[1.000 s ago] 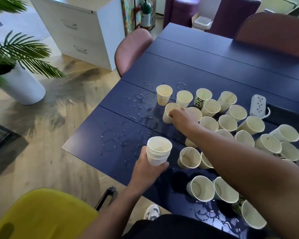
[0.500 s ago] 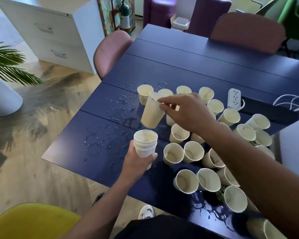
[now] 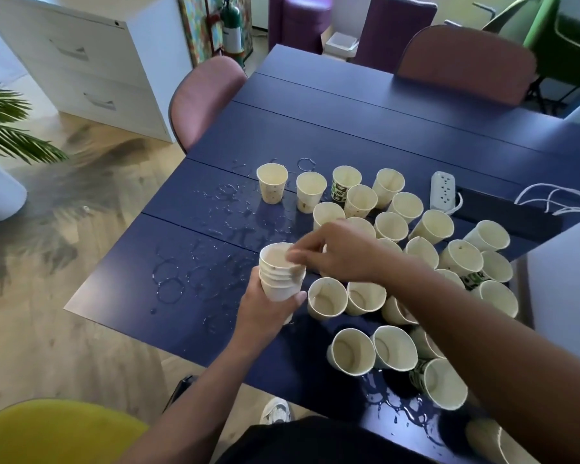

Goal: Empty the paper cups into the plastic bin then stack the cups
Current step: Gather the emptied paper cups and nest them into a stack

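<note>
- left hand (image 3: 268,308) wraps the stack of cups (image 3: 282,272) low on its wall, held upright above the near-left part of the blue table (image 3: 399,128)
- right hand (image 3: 342,251) pinches the top cup's rim with its fingertips (image 3: 293,254) — looks like seating it into the stack
- handling: thin paper, light, walls likely buckle if squeezed; wet, so probably slick and softening. Best hold is the rolled rim or low on the wall near the base
- loose cups (image 3: 362,298) stand crowded right of the stack, some tilted; the near ones look empty or with only a film at the bottom — can't tell for the far ones
- water rings and puddles (image 3: 231,209) on the tabletop
- plastic bin: can't pick it out here
</note>
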A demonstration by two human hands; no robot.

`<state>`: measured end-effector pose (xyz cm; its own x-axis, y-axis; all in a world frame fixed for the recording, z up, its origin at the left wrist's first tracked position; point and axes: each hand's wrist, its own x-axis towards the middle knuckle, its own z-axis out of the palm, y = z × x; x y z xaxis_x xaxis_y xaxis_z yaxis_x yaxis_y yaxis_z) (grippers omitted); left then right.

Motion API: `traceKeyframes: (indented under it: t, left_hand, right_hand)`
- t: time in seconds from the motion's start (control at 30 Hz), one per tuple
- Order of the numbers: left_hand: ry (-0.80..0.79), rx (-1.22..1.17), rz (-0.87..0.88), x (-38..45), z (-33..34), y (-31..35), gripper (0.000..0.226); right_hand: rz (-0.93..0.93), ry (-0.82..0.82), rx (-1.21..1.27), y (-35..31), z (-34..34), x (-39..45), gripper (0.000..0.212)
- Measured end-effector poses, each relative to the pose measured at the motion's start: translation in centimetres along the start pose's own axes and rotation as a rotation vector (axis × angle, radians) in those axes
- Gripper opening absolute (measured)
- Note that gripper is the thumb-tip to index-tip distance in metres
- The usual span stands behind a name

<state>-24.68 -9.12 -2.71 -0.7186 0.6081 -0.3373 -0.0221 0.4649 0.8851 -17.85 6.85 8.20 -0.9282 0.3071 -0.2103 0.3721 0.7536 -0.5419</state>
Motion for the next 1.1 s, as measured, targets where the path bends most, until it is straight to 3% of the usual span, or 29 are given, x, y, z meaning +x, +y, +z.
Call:
traceKeyframes:
  t: [0.13, 0.43, 0.67, 0.87, 1.1]
  left_hand:
    - [0.034, 0.002, -0.001, 0.2, -0.8, -0.5, 0.061]
    - [0.065, -0.002, -0.039, 0.4, -2.0, -1.4, 0.060]
    - [0.059, 0.005, -0.081, 1.2, -2.5, -1.5, 0.056]
    - [0.078, -0.054, -0.113, 1.3, -3.1, -2.2, 0.053]
    - [0.081, -0.058, -0.107, 1.0, -3.7, -2.4, 0.053]
  right_hand:
    - [0.074, 0.156, 0.035, 1.0, -0.8, 3.9, 0.025]
    - [0.181, 0.210, -0.276, 3.6, 2.1, 13.1, 0.016]
    - [0.180, 0.264, -0.308, 5.1, 3.3, 17.6, 0.042]
    - [0.194, 0.164, -0.392, 6.0, 3.7, 19.0, 0.042]
    - [0.245, 0.151, -0.364, 5.9, 3.8, 19.3, 0.025]
